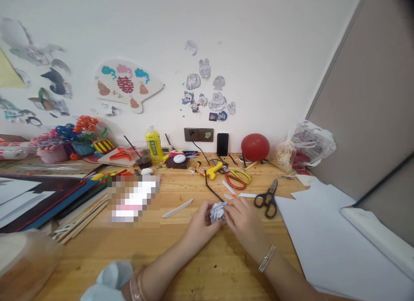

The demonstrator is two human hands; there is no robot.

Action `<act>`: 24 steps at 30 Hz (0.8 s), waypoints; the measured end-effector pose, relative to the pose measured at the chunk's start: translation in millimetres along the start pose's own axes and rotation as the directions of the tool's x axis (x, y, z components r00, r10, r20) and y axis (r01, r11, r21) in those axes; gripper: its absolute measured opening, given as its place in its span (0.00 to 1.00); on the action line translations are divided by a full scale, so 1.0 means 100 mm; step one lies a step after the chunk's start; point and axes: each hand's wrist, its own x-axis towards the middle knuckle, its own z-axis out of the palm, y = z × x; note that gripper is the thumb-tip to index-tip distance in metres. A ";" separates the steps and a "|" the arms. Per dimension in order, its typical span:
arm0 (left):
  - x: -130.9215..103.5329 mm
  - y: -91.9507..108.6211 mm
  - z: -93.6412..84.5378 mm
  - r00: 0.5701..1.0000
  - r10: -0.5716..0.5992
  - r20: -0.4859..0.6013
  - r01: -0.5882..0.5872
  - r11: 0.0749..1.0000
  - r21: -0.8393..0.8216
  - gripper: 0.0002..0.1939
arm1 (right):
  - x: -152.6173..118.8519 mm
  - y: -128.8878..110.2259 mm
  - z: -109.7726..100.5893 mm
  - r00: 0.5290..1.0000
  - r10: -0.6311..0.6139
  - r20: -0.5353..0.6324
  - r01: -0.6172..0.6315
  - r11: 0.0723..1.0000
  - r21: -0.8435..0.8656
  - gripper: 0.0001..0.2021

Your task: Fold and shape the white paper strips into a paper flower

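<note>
A ruffled white paper flower [217,211] is held above the wooden table [181,266]. A thin, bent black stem [211,189] runs up and away from it; where the two meet is hidden by my fingers. Around the flower's left side curl the fingers of my left hand [204,219], thumb along its lower edge. My right hand [243,217] pinches its right edge between thumb and fingers. Just beyond the hands lie white paper strips [247,195], with another paper strip [177,208] to the left. Black-handled scissors [268,199] rest right of my right hand.
White paper sheets [318,223] cover the right side. Further back are a yellow glue gun [214,170], red-and-yellow-handled scissors [237,179], a red balloon [255,147], a phone [222,144] and a yellow bottle [154,145]. Wooden sticks [82,219] and a plastic container [26,262] stand left.
</note>
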 end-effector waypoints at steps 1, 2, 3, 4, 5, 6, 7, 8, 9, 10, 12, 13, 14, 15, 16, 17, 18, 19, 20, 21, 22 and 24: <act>0.00 0.00 0.00 1.000 0.001 -0.001 -0.001 1.000 -0.002 0.12 | 0.00 0.00 0.00 1.000 -0.009 -0.001 0.009 1.000 -0.002 0.08; 0.01 -0.01 0.00 1.000 0.002 -0.006 -0.002 1.000 -0.001 0.12 | 0.00 0.01 0.01 1.000 -0.021 -0.004 0.021 1.000 -0.001 0.09; 0.01 -0.01 -0.01 1.000 0.001 -0.014 -0.001 1.000 0.004 0.11 | 0.00 0.01 0.01 0.999 -0.034 -0.011 0.034 0.999 0.001 0.09; 0.01 -0.01 -0.01 1.000 -0.001 -0.020 0.001 1.000 0.010 0.11 | 0.00 0.02 0.01 0.999 -0.043 -0.021 0.043 0.999 0.006 0.10; 0.01 -0.01 -0.02 1.000 -0.002 -0.024 0.003 1.000 0.018 0.11 | 0.00 0.02 0.02 0.998 -0.047 -0.028 0.047 0.999 0.012 0.10; 0.01 0.00 -0.02 1.000 -0.002 -0.024 0.002 1.000 0.026 0.11 | 0.00 0.03 0.02 0.998 -0.050 -0.032 0.050 0.999 0.017 0.10; 0.01 0.00 -0.02 1.000 0.000 -0.022 0.001 0.999 0.033 0.11 | 0.00 0.03 0.03 0.998 -0.052 -0.033 0.052 0.998 0.019 0.10; 0.01 0.00 -0.02 1.000 0.002 -0.019 -0.001 0.999 0.039 0.11 | 0.00 0.03 0.03 0.998 -0.055 -0.030 0.056 0.998 0.018 0.11; 0.01 0.00 -0.02 1.000 0.005 -0.015 -0.004 0.999 0.048 0.11 | 0.00 0.03 0.04 0.998 -0.058 -0.025 0.059 0.998 0.011 0.11; 0.00 0.00 -0.02 1.000 0.010 -0.014 -0.009 0.998 0.061 0.11 | 0.00 0.03 0.04 0.998 -0.064 -0.020 0.064 0.998 0.000 0.11; 0.00 0.00 -0.02 1.000 0.017 -0.015 -0.015 0.995 0.096 0.10 | 0.00 0.02 0.05 0.997 -0.080 -0.020 0.079 0.996 -0.030 0.12; 0.00 -0.01 -0.02 1.000 0.020 -0.016 -0.018 0.993 0.114 0.10 | -0.01 0.02 0.06 0.996 -0.084 -0.024 0.083 0.996 -0.044 0.12; 0.00 -0.01 -0.03 1.000 0.024 -0.018 -0.022 0.992 0.128 0.10 | -0.01 0.02 0.06 0.996 -0.088 -0.030 0.086 0.995 -0.055 0.12; -0.01 -0.02 -0.03 0.999 0.028 -0.017 -0.025 0.990 0.139 0.10 | -0.01 0.02 0.07 0.995 -0.088 -0.036 0.086 0.994 -0.062 0.12; -0.01 -0.02 -0.03 0.999 0.030 -0.017 -0.027 0.989 0.146 0.10 | -0.02 0.01 0.07 0.995 -0.087 -0.040 0.084 0.994 -0.065 0.12; -0.01 -0.02 -0.03 0.999 0.032 -0.016 -0.029 0.988 0.152 0.10 | -0.02 0.01 0.07 0.996 -0.083 -0.043 0.080 0.995 -0.065 0.11; -0.01 -0.02 -0.03 0.999 0.033 -0.015 -0.030 0.987 0.155 0.10 | -0.02 0.01 0.07 0.996 -0.078 -0.048 0.075 0.995 -0.062 0.12; -0.02 -0.02 -0.03 0.999 0.031 -0.012 -0.028 0.987 0.157 0.10 | -0.02 0.01 0.07 0.996 -0.073 -0.050 0.070 0.996 -0.058 0.12; -0.02 -0.02 -0.03 1.000 0.027 -0.010 -0.025 0.987 0.158 0.10 | -0.02 0.01 0.07 0.996 -0.071 -0.053 0.068 0.996 -0.054 0.11; -0.02 -0.02 -0.03 1.000 0.022 -0.009 -0.021 0.987 0.160 0.10 | -0.02 0.01 0.07 0.996 -0.071 -0.052 0.068 0.996 -0.051 0.11; -0.02 -0.01 -0.03 1.000 0.017 -0.011 -0.015 0.987 0.162 0.10 | -0.02 0.01 0.07 0.996 -0.075 -0.045 0.073 0.996 -0.047 0.11; -0.01 0.00 -0.03 1.000 0.002 -0.015 0.000 0.987 0.163 0.10 | -0.02 0.01 0.06 0.996 -0.087 -0.020 0.086 0.996 -0.039 0.11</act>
